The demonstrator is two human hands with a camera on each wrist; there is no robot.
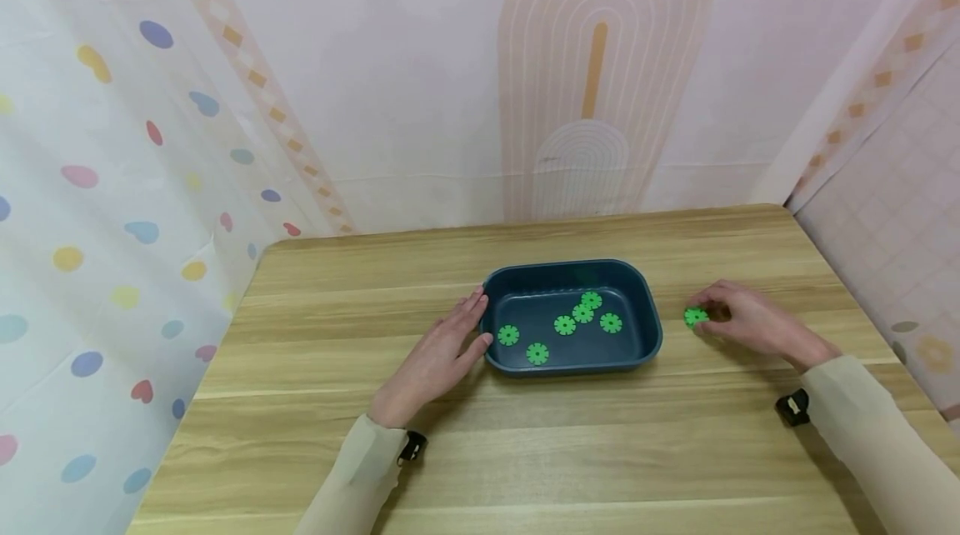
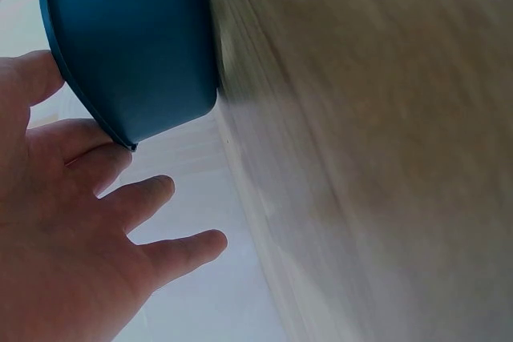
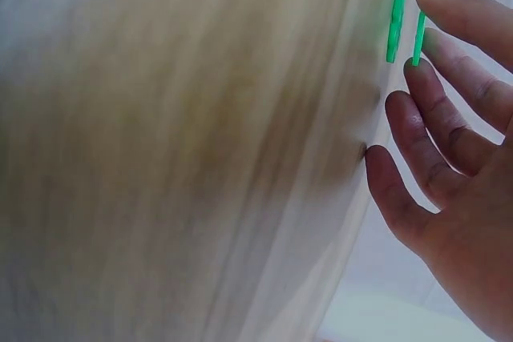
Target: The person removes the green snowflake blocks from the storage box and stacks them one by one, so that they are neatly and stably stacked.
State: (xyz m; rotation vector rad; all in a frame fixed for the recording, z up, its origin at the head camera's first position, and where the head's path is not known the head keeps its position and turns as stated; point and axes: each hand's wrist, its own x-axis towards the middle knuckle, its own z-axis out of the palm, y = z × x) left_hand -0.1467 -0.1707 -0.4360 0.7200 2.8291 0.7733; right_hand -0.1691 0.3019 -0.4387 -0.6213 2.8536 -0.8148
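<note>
A dark blue rectangular tray (image 1: 555, 367) sits on the wooden table, with several green interlocking discs (image 1: 537, 353) lying flat inside, some overlapping. At its left end, my left hand (image 1: 438, 360) rests fingers and thumb against the rim. From the left wrist, the tray's outer wall (image 2: 136, 46) shows, and the fingers are spread and fairly straight. To the right of the tray, my right hand (image 1: 750, 322) pinches a green disc (image 3: 418, 39) between thumb and fingertips. Another green disc (image 3: 395, 26) shows edge-on just beside it, close along the tabletop.
The wood-grain table (image 1: 315, 402) meets a patterned cloth backdrop (image 1: 420, 85) at its back edge. More cloth hangs at both sides. Black wrist straps (image 1: 793, 407) show at both sleeve cuffs.
</note>
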